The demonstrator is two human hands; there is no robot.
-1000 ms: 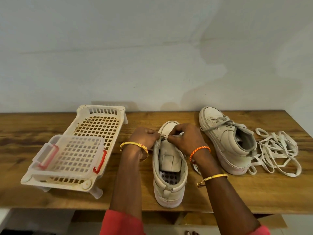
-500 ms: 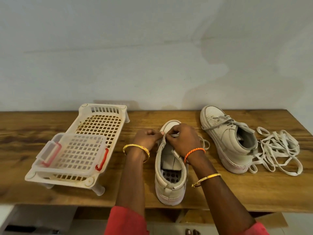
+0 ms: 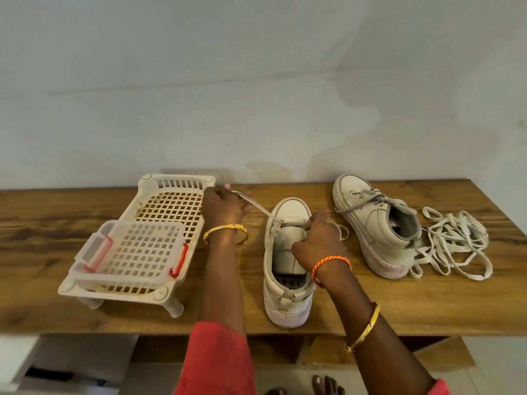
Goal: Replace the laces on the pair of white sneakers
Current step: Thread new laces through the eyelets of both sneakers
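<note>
A white sneaker (image 3: 288, 303) stands in the middle of the wooden table (image 3: 399, 306), toe pointing away from me. My left hand (image 3: 224, 208) pinches one end of its lace (image 3: 256, 208) and holds it stretched up and to the left of the toe. My right hand (image 3: 319, 243) rests on the shoe's right side near the lowest eyelets, fingers curled at the lace there. A second white sneaker (image 3: 376, 232) with a grey lace lies to the right.
A pile of loose white laces (image 3: 456, 246) lies at the right end of the table. A white plastic rack (image 3: 171, 206) with a smaller red-handled basket (image 3: 134, 252) in it stands at the left. The wall runs behind the table.
My left hand has moved away from the shoe, up and to the left, drawing the lace out taut. My right hand has stayed at the eyelets.
</note>
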